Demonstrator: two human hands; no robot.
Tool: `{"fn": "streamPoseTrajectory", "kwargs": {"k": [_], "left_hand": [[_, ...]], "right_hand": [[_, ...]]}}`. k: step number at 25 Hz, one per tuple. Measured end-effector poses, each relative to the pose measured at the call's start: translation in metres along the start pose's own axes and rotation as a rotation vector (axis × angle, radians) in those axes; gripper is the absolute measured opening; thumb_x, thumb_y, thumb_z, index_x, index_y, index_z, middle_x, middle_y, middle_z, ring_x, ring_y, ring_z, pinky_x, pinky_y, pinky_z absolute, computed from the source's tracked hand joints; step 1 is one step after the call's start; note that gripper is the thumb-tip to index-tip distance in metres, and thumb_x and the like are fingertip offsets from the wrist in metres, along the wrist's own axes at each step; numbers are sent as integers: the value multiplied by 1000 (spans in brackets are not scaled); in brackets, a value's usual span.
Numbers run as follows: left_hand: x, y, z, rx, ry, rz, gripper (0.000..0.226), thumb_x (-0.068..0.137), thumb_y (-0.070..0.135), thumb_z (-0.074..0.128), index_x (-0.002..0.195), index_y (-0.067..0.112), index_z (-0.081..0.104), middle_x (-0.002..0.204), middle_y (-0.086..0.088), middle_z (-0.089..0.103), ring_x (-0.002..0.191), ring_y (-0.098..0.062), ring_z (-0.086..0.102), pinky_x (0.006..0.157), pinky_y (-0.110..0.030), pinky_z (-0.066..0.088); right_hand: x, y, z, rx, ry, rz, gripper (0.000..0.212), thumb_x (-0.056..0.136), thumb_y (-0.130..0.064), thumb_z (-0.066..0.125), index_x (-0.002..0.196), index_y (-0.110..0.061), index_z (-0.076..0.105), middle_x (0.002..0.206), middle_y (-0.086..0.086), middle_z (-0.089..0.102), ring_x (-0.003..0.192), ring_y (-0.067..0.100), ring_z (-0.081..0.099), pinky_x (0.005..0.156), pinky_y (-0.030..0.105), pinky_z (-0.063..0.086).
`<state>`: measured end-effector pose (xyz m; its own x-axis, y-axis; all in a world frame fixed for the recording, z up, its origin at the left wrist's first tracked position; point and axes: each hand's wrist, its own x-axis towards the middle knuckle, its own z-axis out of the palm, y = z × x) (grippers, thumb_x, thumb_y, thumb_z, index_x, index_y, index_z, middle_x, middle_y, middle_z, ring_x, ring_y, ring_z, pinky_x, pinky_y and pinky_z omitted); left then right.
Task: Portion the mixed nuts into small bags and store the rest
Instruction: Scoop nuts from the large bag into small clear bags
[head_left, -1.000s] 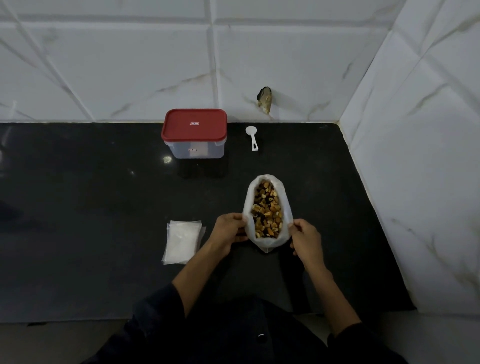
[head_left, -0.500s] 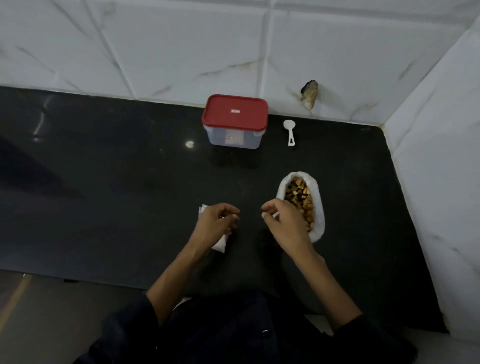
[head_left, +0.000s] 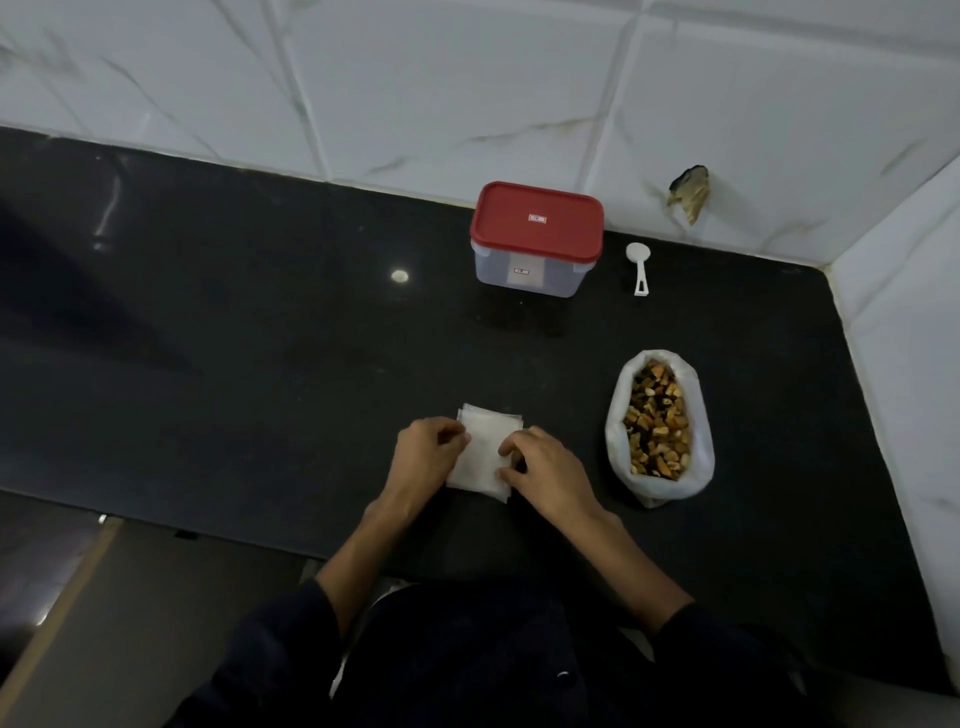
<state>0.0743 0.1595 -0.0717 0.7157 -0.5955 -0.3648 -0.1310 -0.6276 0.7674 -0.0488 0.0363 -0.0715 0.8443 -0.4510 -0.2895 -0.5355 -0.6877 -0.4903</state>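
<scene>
Both hands rest on the stack of small clear bags (head_left: 485, 449) near the front of the black counter (head_left: 260, 364). The left hand (head_left: 426, 449) curls its fingers on the stack's 9 o'clock edge. The right hand (head_left: 545, 475) pinches the 3 o'clock edge with bent fingertips. The open bag of mixed nuts (head_left: 658, 423) sits at 3 o'clock, apart from the hands. The red-lidded tub (head_left: 535, 236) and white scoop (head_left: 639, 265) stand at 12 o'clock by the wall.

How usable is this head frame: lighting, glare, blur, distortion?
Head view: dim overall, the black counter swallowing detail; one small glare spot left of the red-lidded container. Wall tile lines bow from the wide-angle lens. Mild softness, yet the nuts in the open bag read clearly. Left hand and right hand on the small bags stay legible.
</scene>
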Motion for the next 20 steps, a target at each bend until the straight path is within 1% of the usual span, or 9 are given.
{"fn": "streamPoseTrajectory", "kwargs": {"k": [3, 5, 7, 9, 13, 16, 18, 20], "left_hand": [[3, 1, 3, 37, 6, 43, 22, 91, 22, 63, 111, 13, 66, 107, 1, 67, 90, -3, 59, 77, -17, 47], [5, 0, 4, 60, 24, 52, 30, 88, 24, 66, 115, 13, 62, 110, 1, 63, 93, -5, 58, 78, -17, 46], [6, -1, 5, 65, 51, 62, 33, 85, 23, 69, 116, 15, 59, 110, 0, 61, 94, -8, 58, 79, -20, 48], [6, 1, 5, 31, 83, 66, 31, 84, 21, 71, 112, 15, 58, 104, 1, 63, 93, -10, 60, 78, -24, 51], [-1, 7, 8, -28, 117, 77, 34, 83, 19, 73, 112, 16, 56, 88, 5, 63, 81, -7, 62, 74, -26, 54], [-5, 11, 7, -58, 130, 119, 30, 83, 14, 72, 111, 16, 59, 86, 7, 64, 82, -5, 63, 75, -22, 53], [-8, 17, -2, -54, 130, 164, 22, 86, 10, 68, 107, 15, 63, 89, 8, 65, 84, -3, 63, 75, -16, 52], [-14, 26, -13, -46, 83, 230, 18, 90, 7, 61, 105, 15, 65, 90, 8, 64, 77, -3, 63, 68, -18, 55]], "right_hand": [[-1, 2, 10, 5, 6, 20, 27, 87, -25, 66, 112, -19, 58, 114, -3, 52, 96, 11, 57, 77, 27, 49], [-1, 2, 15, 28, 14, 38, 27, 87, -23, 66, 112, -19, 57, 114, -2, 52, 95, 12, 57, 76, 27, 48], [-1, 1, 18, 48, 24, 59, 25, 87, -22, 66, 110, -19, 57, 112, -3, 52, 94, 11, 57, 76, 27, 48], [1, 1, 20, 59, 41, 73, 23, 86, -21, 66, 108, -19, 58, 110, -3, 53, 93, 12, 58, 76, 30, 50], [-1, 2, 26, 58, 62, 78, 21, 87, -23, 66, 107, -21, 57, 109, -3, 54, 92, 11, 58, 75, 30, 51], [-4, 0, 21, 112, 65, 103, 31, 85, -29, 69, 108, -21, 49, 107, -5, 51, 92, 12, 57, 74, 29, 49], [-8, -3, 5, 185, 118, 121, 38, 84, -35, 70, 109, -20, 46, 107, -6, 48, 90, 10, 56, 73, 30, 50], [-14, -5, -19, 267, 245, 76, 35, 85, -37, 69, 107, -21, 49, 104, -8, 49, 85, 5, 55, 71, 25, 51]]}}
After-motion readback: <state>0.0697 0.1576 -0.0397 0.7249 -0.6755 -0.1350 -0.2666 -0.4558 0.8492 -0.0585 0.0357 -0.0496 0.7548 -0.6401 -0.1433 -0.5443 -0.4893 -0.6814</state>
